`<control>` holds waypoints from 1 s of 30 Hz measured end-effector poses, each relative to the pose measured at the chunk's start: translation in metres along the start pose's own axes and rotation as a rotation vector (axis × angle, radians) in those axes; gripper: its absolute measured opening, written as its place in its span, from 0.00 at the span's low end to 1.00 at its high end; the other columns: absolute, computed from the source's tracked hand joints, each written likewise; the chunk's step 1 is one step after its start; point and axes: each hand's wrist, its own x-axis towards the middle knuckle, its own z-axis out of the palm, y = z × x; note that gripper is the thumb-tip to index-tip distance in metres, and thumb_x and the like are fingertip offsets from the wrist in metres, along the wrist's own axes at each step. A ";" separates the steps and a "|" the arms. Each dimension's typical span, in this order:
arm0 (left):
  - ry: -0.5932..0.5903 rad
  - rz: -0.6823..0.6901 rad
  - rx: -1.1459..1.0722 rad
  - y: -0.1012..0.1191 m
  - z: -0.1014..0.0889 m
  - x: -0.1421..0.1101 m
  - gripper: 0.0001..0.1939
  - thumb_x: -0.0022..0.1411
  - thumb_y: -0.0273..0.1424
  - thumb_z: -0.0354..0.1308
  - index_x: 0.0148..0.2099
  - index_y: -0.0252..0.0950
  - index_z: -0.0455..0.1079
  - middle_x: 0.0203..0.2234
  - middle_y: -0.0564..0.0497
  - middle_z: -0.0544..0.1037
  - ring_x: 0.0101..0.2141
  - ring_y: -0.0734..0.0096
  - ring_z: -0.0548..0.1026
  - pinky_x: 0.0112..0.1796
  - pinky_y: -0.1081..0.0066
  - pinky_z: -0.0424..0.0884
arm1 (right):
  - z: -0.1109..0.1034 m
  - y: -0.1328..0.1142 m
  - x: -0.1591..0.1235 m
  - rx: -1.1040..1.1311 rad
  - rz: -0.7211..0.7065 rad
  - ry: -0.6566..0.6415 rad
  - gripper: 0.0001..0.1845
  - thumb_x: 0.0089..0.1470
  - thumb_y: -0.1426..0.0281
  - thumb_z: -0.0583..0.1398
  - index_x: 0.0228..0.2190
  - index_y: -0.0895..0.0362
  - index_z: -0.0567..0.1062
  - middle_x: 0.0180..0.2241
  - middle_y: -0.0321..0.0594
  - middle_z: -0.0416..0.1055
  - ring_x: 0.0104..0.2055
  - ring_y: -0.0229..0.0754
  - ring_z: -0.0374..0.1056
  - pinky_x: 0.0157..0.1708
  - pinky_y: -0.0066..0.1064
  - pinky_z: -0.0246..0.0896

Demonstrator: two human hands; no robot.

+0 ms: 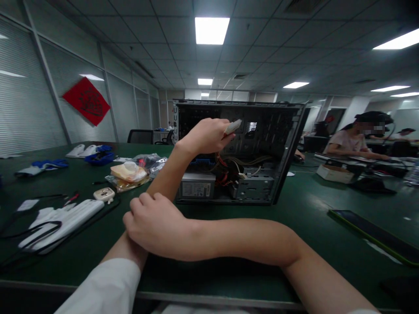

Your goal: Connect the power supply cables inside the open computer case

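Note:
An open black computer case (240,104) stands on the green table with its inside facing me. At its opening my left hand (211,135) is closed on a pale flat piece (233,127), possibly a folded wipe; I cannot make out its kind. My right hand (155,224) crosses over and lies with curled fingers around my left forearm (163,187). Inside the case are a silver power supply (197,187) at the bottom left, red and black cables (222,176), and a metal drive cage (257,188) at the bottom right.
On the left of the table (94,240) lie a white power strip (65,224) with a black cord, blue-and-white gloves (46,165) and plastic bags (131,174). To the right are a green-edged phone (373,233) and a white box (334,173). A person (353,141) sits beyond.

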 end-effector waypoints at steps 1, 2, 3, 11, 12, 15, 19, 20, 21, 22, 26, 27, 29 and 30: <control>0.005 -0.006 0.004 -0.003 -0.001 -0.002 0.17 0.76 0.37 0.49 0.51 0.34 0.76 0.46 0.42 0.83 0.43 0.61 0.80 0.40 0.66 0.70 | -0.004 0.007 0.000 -0.043 0.011 0.051 0.13 0.70 0.76 0.54 0.39 0.62 0.79 0.41 0.53 0.78 0.44 0.52 0.72 0.35 0.39 0.65; 0.009 -0.013 0.007 -0.006 -0.001 -0.003 0.18 0.75 0.38 0.50 0.51 0.34 0.76 0.46 0.42 0.83 0.42 0.61 0.80 0.40 0.65 0.70 | -0.008 0.015 0.000 -0.096 0.034 0.105 0.13 0.70 0.76 0.54 0.39 0.63 0.79 0.41 0.54 0.78 0.45 0.54 0.72 0.38 0.42 0.66; 0.013 -0.021 0.007 -0.008 -0.001 -0.004 0.18 0.75 0.39 0.50 0.50 0.34 0.77 0.45 0.42 0.83 0.42 0.61 0.80 0.40 0.65 0.70 | -0.012 0.024 0.001 -0.149 0.072 0.154 0.13 0.69 0.77 0.54 0.39 0.63 0.79 0.41 0.55 0.77 0.46 0.55 0.71 0.41 0.44 0.66; -0.017 -0.117 0.001 -0.010 0.009 -0.001 0.21 0.75 0.43 0.50 0.49 0.32 0.78 0.46 0.41 0.83 0.42 0.59 0.81 0.40 0.65 0.71 | 0.006 0.023 0.018 -0.175 0.183 0.145 0.15 0.69 0.76 0.53 0.42 0.67 0.80 0.44 0.59 0.78 0.46 0.57 0.71 0.39 0.44 0.65; -0.023 -0.125 -0.002 -0.009 0.010 0.000 0.21 0.75 0.43 0.50 0.49 0.32 0.78 0.46 0.40 0.83 0.42 0.59 0.81 0.41 0.65 0.71 | 0.010 0.017 0.020 -0.126 0.143 0.108 0.15 0.69 0.76 0.53 0.41 0.66 0.80 0.43 0.58 0.79 0.46 0.57 0.72 0.38 0.43 0.64; -0.023 -0.124 -0.008 -0.008 0.009 0.000 0.22 0.75 0.44 0.50 0.48 0.32 0.77 0.46 0.40 0.83 0.42 0.59 0.81 0.42 0.65 0.71 | 0.011 0.010 0.022 0.023 0.000 -0.017 0.16 0.71 0.68 0.56 0.38 0.62 0.82 0.41 0.54 0.80 0.45 0.56 0.73 0.37 0.41 0.64; -0.005 -0.090 -0.012 -0.010 0.005 -0.002 0.22 0.74 0.44 0.50 0.49 0.33 0.78 0.45 0.41 0.82 0.41 0.60 0.80 0.42 0.65 0.71 | -0.009 0.035 0.019 -0.077 0.073 0.074 0.16 0.72 0.69 0.56 0.41 0.63 0.82 0.46 0.58 0.79 0.49 0.57 0.71 0.42 0.43 0.64; 0.002 -0.086 -0.015 -0.011 0.005 -0.003 0.22 0.74 0.44 0.50 0.49 0.34 0.78 0.44 0.42 0.82 0.41 0.60 0.80 0.42 0.65 0.71 | -0.014 0.044 0.019 -0.133 0.135 0.118 0.15 0.71 0.72 0.55 0.42 0.63 0.82 0.47 0.59 0.78 0.49 0.57 0.70 0.43 0.44 0.64; 0.011 -0.086 -0.019 -0.011 0.005 -0.003 0.21 0.74 0.44 0.51 0.49 0.34 0.78 0.44 0.42 0.82 0.40 0.60 0.80 0.42 0.65 0.71 | -0.017 0.052 0.018 -0.180 0.201 0.149 0.15 0.70 0.74 0.54 0.43 0.64 0.81 0.46 0.59 0.78 0.49 0.57 0.70 0.44 0.44 0.63; 0.019 -0.087 -0.023 -0.011 0.006 -0.003 0.21 0.74 0.44 0.51 0.49 0.34 0.78 0.44 0.41 0.82 0.40 0.60 0.80 0.42 0.65 0.71 | -0.018 0.057 0.018 -0.215 0.251 0.167 0.16 0.70 0.76 0.53 0.43 0.65 0.81 0.46 0.59 0.77 0.49 0.57 0.70 0.45 0.44 0.63; -0.003 -0.090 -0.031 -0.006 0.011 0.001 0.23 0.74 0.44 0.50 0.49 0.32 0.78 0.45 0.39 0.82 0.42 0.58 0.81 0.43 0.64 0.72 | -0.005 0.052 0.017 -0.231 0.238 0.164 0.16 0.70 0.78 0.52 0.43 0.67 0.80 0.44 0.60 0.77 0.48 0.56 0.71 0.43 0.44 0.65; -0.015 -0.086 -0.035 -0.004 0.012 0.002 0.23 0.75 0.44 0.50 0.49 0.31 0.78 0.45 0.39 0.82 0.42 0.58 0.81 0.43 0.64 0.72 | 0.000 0.045 0.018 -0.190 0.174 0.133 0.16 0.70 0.77 0.53 0.42 0.67 0.81 0.44 0.59 0.78 0.48 0.57 0.72 0.41 0.43 0.66; -0.032 -0.072 -0.047 -0.001 0.012 0.003 0.23 0.75 0.44 0.50 0.49 0.31 0.78 0.45 0.39 0.82 0.43 0.57 0.81 0.43 0.64 0.72 | 0.004 0.029 0.018 -0.057 -0.010 0.021 0.15 0.70 0.74 0.55 0.39 0.63 0.82 0.43 0.56 0.80 0.47 0.56 0.75 0.38 0.41 0.67; -0.032 -0.064 -0.053 -0.001 0.011 0.003 0.22 0.75 0.43 0.50 0.48 0.31 0.78 0.44 0.39 0.82 0.42 0.57 0.81 0.43 0.64 0.72 | 0.002 0.022 0.017 0.023 -0.087 -0.051 0.15 0.71 0.73 0.56 0.38 0.62 0.83 0.42 0.53 0.81 0.46 0.55 0.76 0.36 0.40 0.67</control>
